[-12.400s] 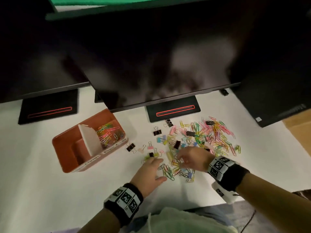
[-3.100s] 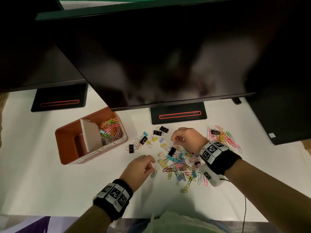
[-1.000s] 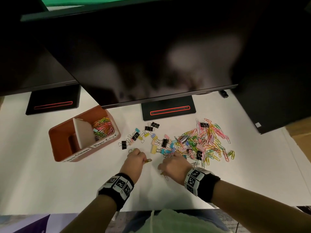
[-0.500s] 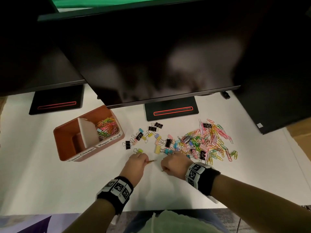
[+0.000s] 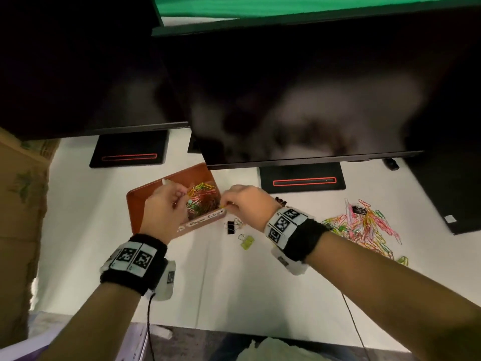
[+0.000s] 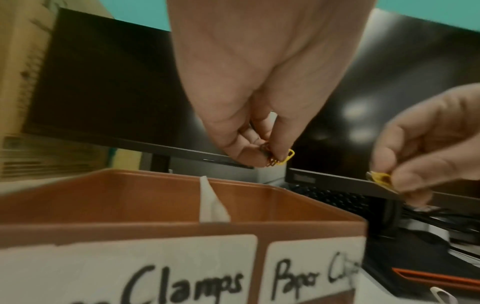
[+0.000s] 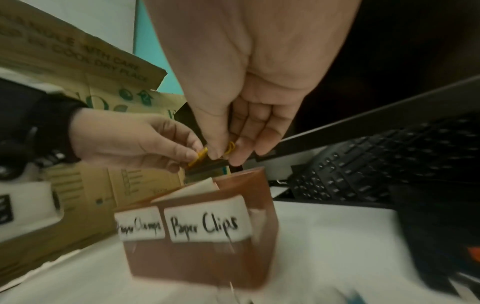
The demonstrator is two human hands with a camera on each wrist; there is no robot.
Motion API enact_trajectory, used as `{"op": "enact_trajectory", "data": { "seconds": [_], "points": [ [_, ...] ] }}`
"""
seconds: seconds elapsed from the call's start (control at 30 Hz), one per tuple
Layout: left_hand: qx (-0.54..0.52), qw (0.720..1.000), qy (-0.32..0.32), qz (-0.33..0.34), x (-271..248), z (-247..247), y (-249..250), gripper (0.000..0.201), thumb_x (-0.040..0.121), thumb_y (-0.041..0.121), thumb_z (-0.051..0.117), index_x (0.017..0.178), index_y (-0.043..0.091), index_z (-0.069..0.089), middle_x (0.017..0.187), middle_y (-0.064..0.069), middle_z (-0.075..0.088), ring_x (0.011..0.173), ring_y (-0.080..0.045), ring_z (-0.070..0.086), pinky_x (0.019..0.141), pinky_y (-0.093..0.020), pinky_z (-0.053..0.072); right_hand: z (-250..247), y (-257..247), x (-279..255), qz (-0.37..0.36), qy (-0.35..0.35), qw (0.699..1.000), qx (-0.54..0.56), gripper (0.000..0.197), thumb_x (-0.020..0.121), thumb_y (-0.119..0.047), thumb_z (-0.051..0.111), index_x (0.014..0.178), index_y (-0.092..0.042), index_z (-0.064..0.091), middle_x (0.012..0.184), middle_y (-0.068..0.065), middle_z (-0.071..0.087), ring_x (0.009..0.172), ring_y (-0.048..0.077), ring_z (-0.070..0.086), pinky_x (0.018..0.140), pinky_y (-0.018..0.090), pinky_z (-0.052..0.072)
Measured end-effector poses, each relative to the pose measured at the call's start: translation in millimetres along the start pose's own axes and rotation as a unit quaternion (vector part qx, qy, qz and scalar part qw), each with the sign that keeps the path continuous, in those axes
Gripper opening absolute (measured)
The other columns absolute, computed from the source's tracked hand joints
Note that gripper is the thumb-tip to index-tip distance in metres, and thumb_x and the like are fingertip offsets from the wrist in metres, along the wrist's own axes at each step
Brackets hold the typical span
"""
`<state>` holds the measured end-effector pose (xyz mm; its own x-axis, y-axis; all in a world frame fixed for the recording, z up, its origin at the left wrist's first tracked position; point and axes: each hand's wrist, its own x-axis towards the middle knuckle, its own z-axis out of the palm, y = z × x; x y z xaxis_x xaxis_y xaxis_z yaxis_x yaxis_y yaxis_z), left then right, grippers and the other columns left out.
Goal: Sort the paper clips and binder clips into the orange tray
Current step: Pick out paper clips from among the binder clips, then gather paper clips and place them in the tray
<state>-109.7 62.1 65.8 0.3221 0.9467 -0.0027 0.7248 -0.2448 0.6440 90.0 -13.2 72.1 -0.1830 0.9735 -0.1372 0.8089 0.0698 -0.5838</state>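
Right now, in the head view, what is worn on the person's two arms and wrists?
Both forearms are bare, with no sleeves. Each hand, left hand and right hand, has a black wristband carrying white panels printed with square black-and-white marker codes. A pale camera unit sits under each band, and a thin dark cable hangs from each.

Both forearms are bare. Each wrist wears a black band with white squares printed in black-and-white square codes; the other band matches. A small white unit hangs under each, trailing a thin dark cable.
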Motion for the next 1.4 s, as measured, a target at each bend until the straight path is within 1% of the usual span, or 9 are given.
{"op": "enact_trajectory", "data": {
  "seconds": [0.13, 0.27, 0.37, 0.5, 0.73, 0.9, 1.03, 1.3, 1.4],
  "points": [
    [0.030, 0.996, -0.046, -0.074, 13.1, -2.9, -5.0, 0.025, 0.088, 0.015, 0.059, 0.112, 0.009, 0.063, 0.115, -0.009, 0.064, 0.104, -0.019, 0.058, 0.098, -0.031, 0.043, 3.1, -28.5, 53.1, 0.042, -0.007, 0.999, 0.011, 0.027, 0.094, -0.025, 0.051, 0.116, -0.013, 0.059, 0.116, 0.010, 0.062, 0.104, 0.026, 0.059, 0.092, 0.038, 0.048],
    [0.050, 0.996, -0.045, 0.058, -0.7, -6.2, 6.7, 0.034, 0.089, 0.004, 0.052, 0.122, 0.009, 0.056, 0.124, -0.004, 0.055, 0.113, -0.015, 0.051, 0.102, -0.021, 0.035, 9.4, -22.5, 48.8, 0.025, 0.032, 0.998, 0.042, 0.027, 0.094, -0.028, 0.051, 0.118, -0.017, 0.059, 0.115, 0.006, 0.064, 0.101, 0.021, 0.061, 0.091, 0.036, 0.050],
    [-0.023, 0.988, -0.087, 0.128, -18.4, 4.2, 18.8, 0.029, 0.088, 0.009, 0.057, 0.115, 0.016, 0.060, 0.109, 0.007, 0.056, 0.095, -0.002, 0.055, 0.089, -0.011, 0.041, 5.5, 6.0, 10.6, 0.015, 0.057, 0.998, 0.022, 0.021, 0.093, -0.028, 0.052, 0.109, -0.022, 0.063, 0.107, -0.001, 0.064, 0.090, 0.017, 0.062, 0.083, 0.031, 0.051],
    [-0.026, 0.962, -0.220, 0.160, -40.5, 48.6, 33.6, 0.020, 0.087, 0.017, 0.060, 0.106, 0.021, 0.062, 0.096, 0.009, 0.056, 0.082, 0.000, 0.056, 0.072, -0.008, 0.042, -1.5, 60.2, -63.4, 0.095, -0.003, 0.995, -0.025, 0.021, 0.093, -0.030, 0.052, 0.110, -0.024, 0.063, 0.106, -0.005, 0.064, 0.081, 0.012, 0.058, 0.077, 0.027, 0.048],
    [0.038, 0.908, -0.385, 0.162, -81.1, 134.5, 62.4, 0.029, 0.086, 0.027, 0.060, 0.114, 0.022, 0.055, 0.107, 0.007, 0.050, 0.086, -0.007, 0.053, 0.077, -0.016, 0.045, 3.2, 114.9, -168.5, 0.183, -0.127, 0.974, -0.031, 0.028, 0.088, -0.035, 0.059, 0.114, -0.026, 0.057, 0.102, -0.008, 0.061, 0.082, 0.007, 0.058, 0.073, 0.024, 0.051],
    [0.059, 0.916, -0.365, 0.157, -98.4, 172.4, 70.9, 0.047, 0.080, 0.031, 0.066, 0.122, 0.021, 0.050, 0.120, 0.003, 0.044, 0.107, -0.014, 0.047, 0.093, -0.026, 0.043, 17.7, 122.5, -187.1, 0.164, -0.148, 0.972, -0.084, 0.051, 0.086, -0.042, 0.059, 0.133, -0.031, 0.043, 0.133, -0.005, 0.052, 0.115, 0.016, 0.054, 0.103, 0.037, 0.039],
    [0.075, 0.931, -0.322, 0.157, -98.9, 185.2, 72.9, 0.042, 0.079, 0.023, 0.068, 0.119, 0.017, 0.055, 0.117, 0.002, 0.049, 0.107, -0.014, 0.046, 0.092, -0.022, 0.039, 23.2, 122.2, -176.8, 0.146, -0.133, 0.972, -0.124, 0.056, 0.086, -0.042, 0.058, 0.137, -0.033, 0.036, 0.142, -0.002, 0.044, 0.126, 0.022, 0.047, 0.106, 0.043, 0.032],
    [0.100, 0.937, -0.292, 0.165, -94.1, 188.9, 71.1, 0.007, 0.081, 0.013, 0.064, 0.087, 0.009, 0.065, 0.093, -0.008, 0.060, 0.088, -0.025, 0.054, 0.078, -0.039, 0.049, 30.0, 134.9, -158.2, 0.119, -0.097, 0.977, -0.150, 0.032, 0.089, -0.044, 0.052, 0.117, -0.029, 0.057, 0.121, 0.000, 0.054, 0.107, 0.024, 0.055, 0.094, 0.040, 0.036],
    [0.113, 0.937, -0.292, 0.155, -94.5, 191.4, 72.0, 0.010, 0.085, 0.018, 0.061, 0.088, 0.009, 0.063, 0.096, -0.006, 0.059, 0.091, -0.022, 0.051, 0.079, -0.032, 0.045, 28.6, 138.7, -156.5, 0.106, -0.083, 0.981, -0.139, 0.026, 0.091, -0.041, 0.051, 0.109, -0.026, 0.061, 0.116, -0.001, 0.056, 0.103, 0.021, 0.055, 0.094, 0.039, 0.036]
  ]
}}
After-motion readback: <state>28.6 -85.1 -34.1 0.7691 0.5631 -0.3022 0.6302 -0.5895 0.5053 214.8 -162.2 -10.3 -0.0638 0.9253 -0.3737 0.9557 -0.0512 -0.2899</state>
